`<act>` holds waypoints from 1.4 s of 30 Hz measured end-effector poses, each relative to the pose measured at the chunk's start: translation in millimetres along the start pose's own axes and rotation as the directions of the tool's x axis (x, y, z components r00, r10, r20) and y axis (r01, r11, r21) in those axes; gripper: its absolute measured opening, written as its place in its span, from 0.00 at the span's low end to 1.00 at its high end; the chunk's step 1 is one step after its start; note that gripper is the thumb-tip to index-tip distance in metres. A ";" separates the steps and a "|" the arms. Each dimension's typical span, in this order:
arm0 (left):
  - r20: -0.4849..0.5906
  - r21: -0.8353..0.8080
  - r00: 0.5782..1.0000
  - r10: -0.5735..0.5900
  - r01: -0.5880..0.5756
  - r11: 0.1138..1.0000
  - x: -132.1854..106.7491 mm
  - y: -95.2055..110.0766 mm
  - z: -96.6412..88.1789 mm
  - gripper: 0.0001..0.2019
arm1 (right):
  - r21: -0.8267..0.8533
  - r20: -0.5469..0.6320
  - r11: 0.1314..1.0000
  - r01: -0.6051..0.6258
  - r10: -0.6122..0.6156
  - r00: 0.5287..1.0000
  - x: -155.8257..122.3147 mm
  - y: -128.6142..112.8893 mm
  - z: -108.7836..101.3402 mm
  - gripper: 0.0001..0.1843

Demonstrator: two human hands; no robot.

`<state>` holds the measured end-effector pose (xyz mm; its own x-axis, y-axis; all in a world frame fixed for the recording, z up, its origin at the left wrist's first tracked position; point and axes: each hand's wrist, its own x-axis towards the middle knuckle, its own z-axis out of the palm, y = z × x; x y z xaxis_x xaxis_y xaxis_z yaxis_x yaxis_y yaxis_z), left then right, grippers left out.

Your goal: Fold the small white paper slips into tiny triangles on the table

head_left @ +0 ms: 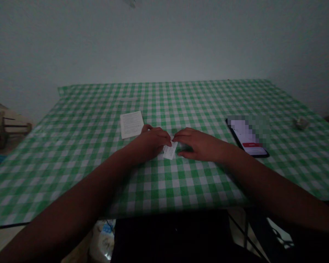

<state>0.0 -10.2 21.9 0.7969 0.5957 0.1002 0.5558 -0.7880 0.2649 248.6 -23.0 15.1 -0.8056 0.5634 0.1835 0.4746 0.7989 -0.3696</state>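
White printed paper slip [170,152], askew

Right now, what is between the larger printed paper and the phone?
Between the larger printed paper and phone are the left hand, the small slip and the right hand, over the checked tablecloth; the head view shows it.

My feed is dim: grey wall [164,44] beyond the checked tablecloth [186,104], near-black shadow below its front edge; on it, a phone [243,136] glows, partly pixelated, and print on the white slip [170,151] blurs.

A checked tablecloth [181,106] bears booklet [132,124], paper slip [170,152], phone [245,138] and small object [301,123].
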 end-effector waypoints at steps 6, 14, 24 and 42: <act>-0.003 -0.045 1.000 0.017 -0.017 0.999 -3.8 7.3 -1.5 0.11 | -0.135 0.011 0.990 -0.047 0.049 0.999 2.8 -9.5 2.4 0.22; -0.054 0.013 0.998 -0.013 0.014 1.000 -3.3 0.5 9.9 0.09 | -0.150 0.009 0.985 -0.086 0.088 0.996 3.6 -17.6 1.8 0.20; 0.033 -0.053 0.999 0.039 -0.037 0.998 -4.0 7.4 1.5 0.16 | -0.208 -0.004 0.973 -0.098 0.100 0.995 4.1 -19.4 3.4 0.16; 0.007 -0.113 0.996 0.090 -0.089 0.990 -1.0 0.3 3.1 0.09 | -0.111 -0.002 0.992 -0.062 0.062 0.998 7.8 -10.9 2.1 0.15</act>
<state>0.1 -11.5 18.8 0.8455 0.5210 0.1169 0.4524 -0.8153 0.3615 236.5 -27.7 18.7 -0.7736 0.6125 0.1622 0.5602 0.7808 -0.2765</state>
